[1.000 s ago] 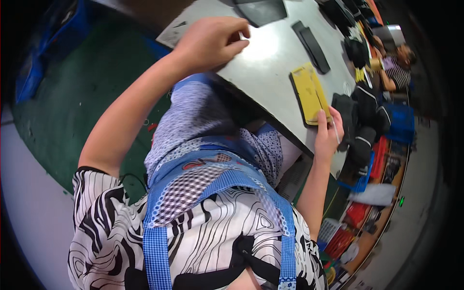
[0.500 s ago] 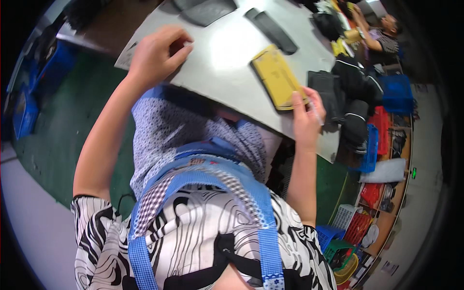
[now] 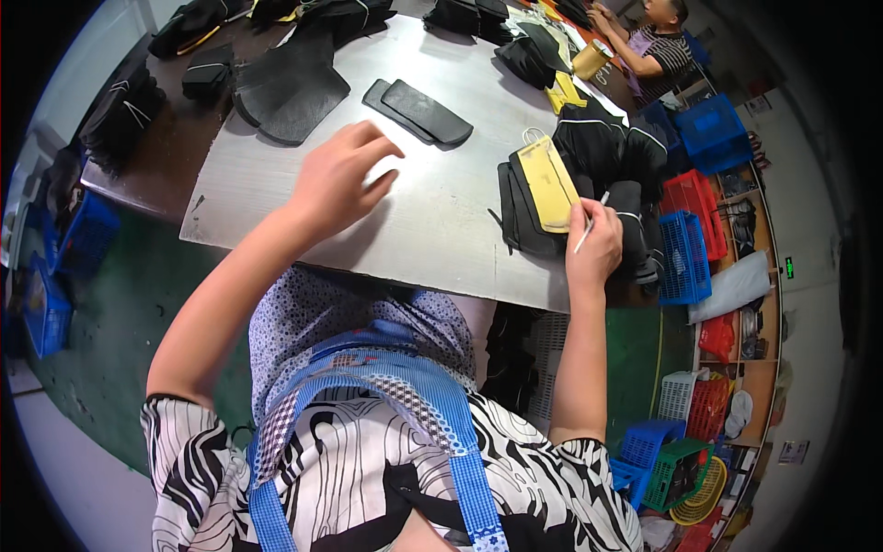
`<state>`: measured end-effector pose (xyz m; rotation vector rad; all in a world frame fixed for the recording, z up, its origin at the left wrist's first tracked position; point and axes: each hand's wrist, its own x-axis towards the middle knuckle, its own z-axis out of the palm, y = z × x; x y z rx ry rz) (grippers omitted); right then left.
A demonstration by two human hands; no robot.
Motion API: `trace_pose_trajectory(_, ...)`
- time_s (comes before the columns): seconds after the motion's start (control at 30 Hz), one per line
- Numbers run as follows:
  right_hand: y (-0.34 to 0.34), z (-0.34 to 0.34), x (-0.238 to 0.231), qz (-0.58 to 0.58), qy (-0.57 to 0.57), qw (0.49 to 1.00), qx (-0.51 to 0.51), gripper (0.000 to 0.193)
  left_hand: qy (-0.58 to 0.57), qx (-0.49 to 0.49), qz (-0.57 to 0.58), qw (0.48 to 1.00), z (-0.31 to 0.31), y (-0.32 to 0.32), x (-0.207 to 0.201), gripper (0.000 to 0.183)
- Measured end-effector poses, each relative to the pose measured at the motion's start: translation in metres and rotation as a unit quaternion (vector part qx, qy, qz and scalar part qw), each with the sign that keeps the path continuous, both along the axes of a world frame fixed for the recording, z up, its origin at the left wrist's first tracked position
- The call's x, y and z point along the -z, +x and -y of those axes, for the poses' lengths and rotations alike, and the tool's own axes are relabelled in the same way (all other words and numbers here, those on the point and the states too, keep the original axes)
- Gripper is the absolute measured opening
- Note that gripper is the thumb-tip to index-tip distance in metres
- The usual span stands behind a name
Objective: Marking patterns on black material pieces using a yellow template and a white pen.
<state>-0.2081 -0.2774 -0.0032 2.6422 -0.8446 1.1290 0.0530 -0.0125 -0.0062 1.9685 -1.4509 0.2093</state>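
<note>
My right hand (image 3: 596, 241) grips a yellow card template (image 3: 546, 184) by its near right corner. A thin white pen (image 3: 583, 235) is also held between its fingers. The template lies over a small stack of black pieces (image 3: 522, 210) at the table's right, covering part of them. My left hand (image 3: 345, 179) hovers above the table with fingers apart and nothing in them. Just beyond it, two long black rounded pieces (image 3: 418, 112) overlap on the table. Larger black panels (image 3: 292, 87) lie farther left.
The pale tabletop (image 3: 441, 225) has its near edge by my lap. Bundled black pieces (image 3: 602, 138) crowd its right side; more bundles (image 3: 120, 120) lie at the left. Blue (image 3: 682, 258) and red baskets (image 3: 692, 207) stand at the right. Another person (image 3: 653, 55) sits at the far right.
The yellow template has moved rightward onto the stack of black pieces, still in my right hand with the pen. My left hand has shifted toward the long black pieces. The view has shifted too.
</note>
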Motion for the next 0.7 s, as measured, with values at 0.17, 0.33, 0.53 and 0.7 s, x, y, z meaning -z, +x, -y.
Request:
trace_pose_trajectory(0.17,-0.008,-0.021,-0.006,0.128,0.173,0.972,-0.091,0.018,0.026,-0.007,0.136,0.990,0.072,0.016,0.029,0.039)
trace_pose_trajectory(0.33,-0.009,-0.045,0.001,0.168,0.317,0.928,-0.101,0.017,0.094,-0.014,0.152,0.984,0.095,0.015,0.012,0.026)
trace_pose_trajectory(0.53,-0.002,-0.058,-0.015,0.279,0.483,0.817,-0.146,0.021,-0.028,-0.029,0.176,0.984,0.081,0.018,0.010,0.011)
trace_pose_trajectory(0.7,-0.012,-0.067,-0.020,0.226,0.576,0.772,-0.143,0.022,0.032,0.071,0.150,0.986,-0.012,-0.067,0.004,0.009)
